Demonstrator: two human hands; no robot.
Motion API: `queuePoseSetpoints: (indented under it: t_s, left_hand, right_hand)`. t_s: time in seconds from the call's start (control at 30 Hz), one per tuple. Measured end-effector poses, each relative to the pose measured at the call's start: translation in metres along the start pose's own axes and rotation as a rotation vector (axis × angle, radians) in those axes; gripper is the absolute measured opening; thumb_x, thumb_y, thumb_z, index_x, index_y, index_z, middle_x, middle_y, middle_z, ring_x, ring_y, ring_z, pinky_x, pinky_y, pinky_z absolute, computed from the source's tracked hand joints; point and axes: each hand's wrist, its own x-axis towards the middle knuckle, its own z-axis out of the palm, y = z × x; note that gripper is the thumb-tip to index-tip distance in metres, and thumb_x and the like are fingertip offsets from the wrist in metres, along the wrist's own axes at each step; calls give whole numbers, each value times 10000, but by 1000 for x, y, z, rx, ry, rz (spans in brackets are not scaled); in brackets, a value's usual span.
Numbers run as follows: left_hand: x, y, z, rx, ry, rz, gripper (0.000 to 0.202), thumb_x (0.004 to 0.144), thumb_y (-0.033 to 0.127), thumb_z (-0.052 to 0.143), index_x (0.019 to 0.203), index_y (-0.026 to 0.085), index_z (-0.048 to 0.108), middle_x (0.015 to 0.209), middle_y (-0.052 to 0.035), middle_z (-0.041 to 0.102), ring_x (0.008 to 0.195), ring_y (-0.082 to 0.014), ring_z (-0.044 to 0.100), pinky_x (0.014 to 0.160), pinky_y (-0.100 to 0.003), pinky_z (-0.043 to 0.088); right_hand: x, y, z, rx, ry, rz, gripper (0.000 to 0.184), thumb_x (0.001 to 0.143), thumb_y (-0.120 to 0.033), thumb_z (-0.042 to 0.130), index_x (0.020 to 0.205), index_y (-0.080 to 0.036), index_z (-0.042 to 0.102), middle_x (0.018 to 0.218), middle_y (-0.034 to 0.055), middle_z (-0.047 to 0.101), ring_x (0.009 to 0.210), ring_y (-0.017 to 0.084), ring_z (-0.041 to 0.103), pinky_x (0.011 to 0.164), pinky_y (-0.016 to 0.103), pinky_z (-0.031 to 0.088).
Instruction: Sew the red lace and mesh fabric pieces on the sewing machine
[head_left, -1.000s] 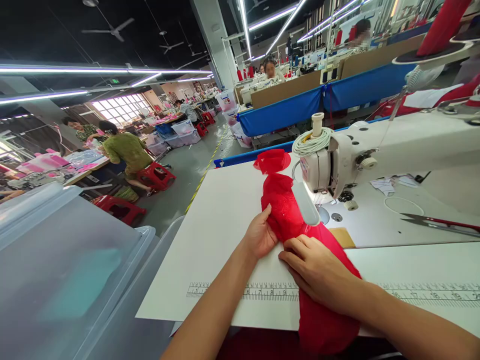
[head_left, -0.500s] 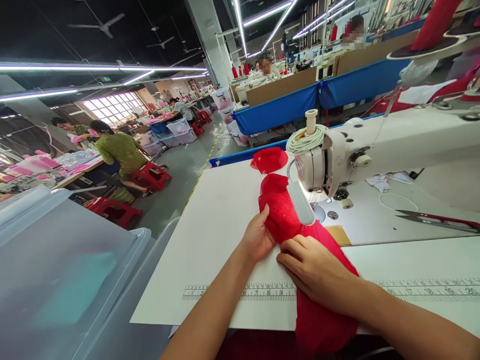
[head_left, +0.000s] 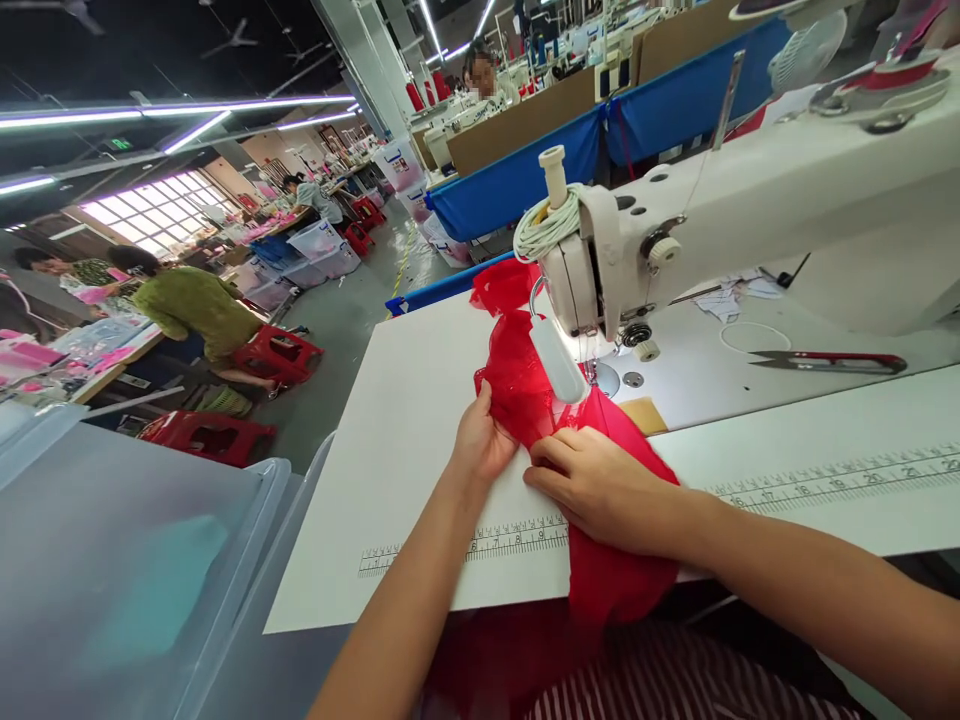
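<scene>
My left hand (head_left: 484, 440) pinches the left edge of a red lacy fabric piece (head_left: 517, 365), thumb on top. My right hand (head_left: 600, 490) lies over the red cloth (head_left: 622, 585) with its fingers curled in and gripping it. The cloth runs from beside the needle area down over the table's front edge into my lap. Above it stands the white sewing machine (head_left: 577, 285); its small white lamp (head_left: 559, 360) partly covers the lace. What lies under my right fingers is hidden. A second red lace piece (head_left: 506, 287) lies farther back on the table.
Red-handled thread snips (head_left: 832, 361) and white scraps (head_left: 731, 296) lie right of the needle. A printed ruler (head_left: 517, 540) runs along the front of the white tabletop (head_left: 405, 400). Translucent bins (head_left: 135, 580) stand at left. People sit at other tables beyond.
The view has turned, so the table and machine appear farther left and higher. Both hands keep hold of the red fabric, with little movement relative to the machine. A sheer strip shows more clearly by my right fingertips.
</scene>
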Motion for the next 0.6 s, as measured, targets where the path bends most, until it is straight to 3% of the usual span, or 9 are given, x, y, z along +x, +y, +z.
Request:
queuePoseSetpoints:
  t_s: [0.27,0.33,0.4,0.47,0.6]
  left_hand:
    - [2,0,-4,32,-13,12,347,1054,264,363,1151,116,662,954,-86,746,786,-126,706,836,-231,551]
    - [-3,-1,-4,70,-50,29,299,1029,277,448,1088,102,684,977,-105,743,866,-161,711,886,-262,542]
    - [-13,-5,-4,163,-126,26,252,982,303,557,1016,96,697,971,-120,742,947,-215,706,930,-318,534]
    - [-23,-9,-2,270,-238,2,247,921,341,654,998,111,699,974,-119,741,1023,-265,688,962,-376,524]
    - [-33,-12,0,321,-392,-29,319,805,358,778,1009,126,700,1016,-112,734,1101,-300,652,991,-396,508]
  right_hand:
    - [2,-2,-3,-14,6,30,268,870,-56,405,902,-168,647,957,83,653,764,186,503,680,341,360]
    - [2,-1,-5,42,80,156,251,903,-101,388,918,-177,628,860,58,665,688,168,531,620,320,347]
    - [1,1,-7,119,187,376,199,934,-201,406,944,-184,603,758,28,658,608,152,549,564,300,333]
    - [2,5,-8,154,258,555,172,922,-327,478,856,-198,570,646,4,623,548,148,548,540,290,327]
    - [7,11,-11,126,293,695,282,869,-394,512,658,-234,412,537,-16,548,490,147,496,560,299,313]
